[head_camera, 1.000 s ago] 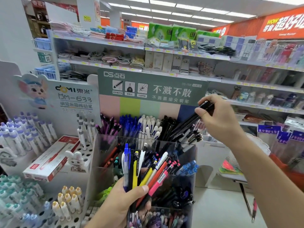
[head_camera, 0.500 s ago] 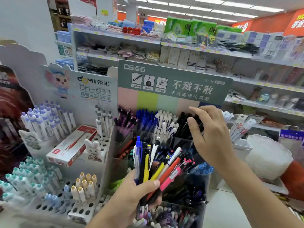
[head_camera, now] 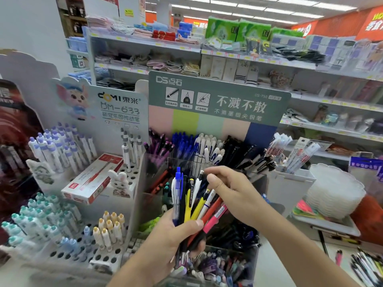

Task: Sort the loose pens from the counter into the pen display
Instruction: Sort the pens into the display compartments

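My left hand (head_camera: 172, 237) grips a fanned bundle of loose pens (head_camera: 192, 201): blue, yellow, black, white, red and pink ones, held upright in front of the clear pen display (head_camera: 207, 162). My right hand (head_camera: 230, 191) reaches over from the right, its fingertips at the tops of the dark and white pens in the bundle. Whether it pinches one is not plain. The display's back row holds purple, blue, white and black pens (head_camera: 209, 148) under a green sign (head_camera: 217, 100).
A white peg rack with capped pens (head_camera: 62, 150) and a red and white box (head_camera: 93, 179) stands at the left. More loose pens (head_camera: 366, 264) lie on the counter at the lower right. White plates (head_camera: 335, 189) sit to the right. Store shelves (head_camera: 228, 56) fill the background.
My right hand put black pens into the back row, then came down and left to the bundle in my left hand. The camera moved closer.
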